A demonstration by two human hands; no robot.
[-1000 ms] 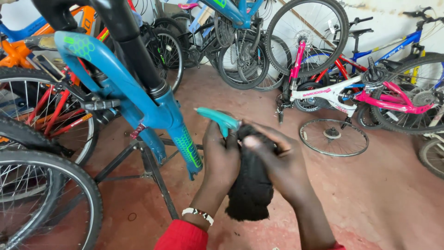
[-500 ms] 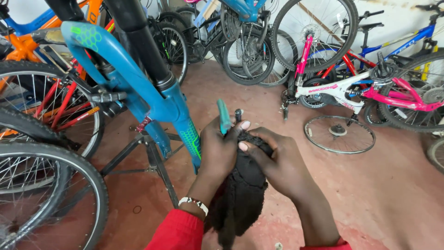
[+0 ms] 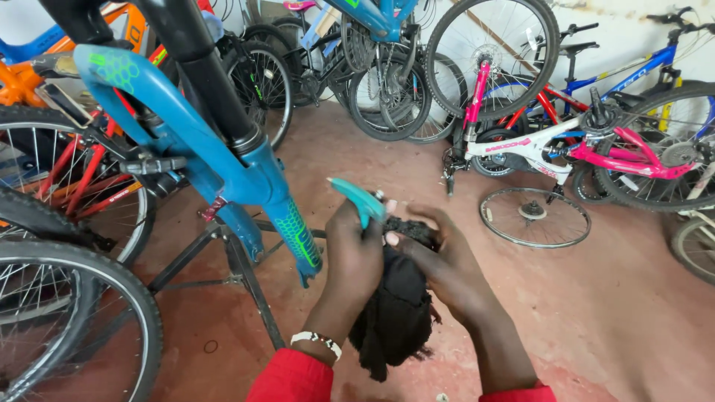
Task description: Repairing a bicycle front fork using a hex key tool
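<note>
Bottom edge: two red sleeves, a white beaded band on the left wrist. Left hand [image 3: 356, 257] fingers curled shut round a teal-handled tool [image 3: 359, 199], its handle sticking up and left out of the fist. Right hand [image 3: 439, 260] fingers closed over the top of a black rag [image 3: 395, 313]; thumb tip touching the left hand. Rag is bunched between both hands at centre frame, dark, frayed, its tail hanging free below the wrists; whatever the tool's working end is, the rag hides it. Just left of the hands, the blue fork leg [image 3: 294, 238] with green pattern ends in open air, near the left knuckles. Behind it, the black work stand legs [image 3: 238, 268] spread on the reddish floor [image 3: 633, 320]. Lower left is crowded by a black tyre [image 3: 112, 298]. Right of the hands is open floor, out to a loose wheel [image 3: 535, 217] lying flat. Beyond, a pink-and-white bike [image 3: 566, 141] and more bikes leaning along the wall.
</note>
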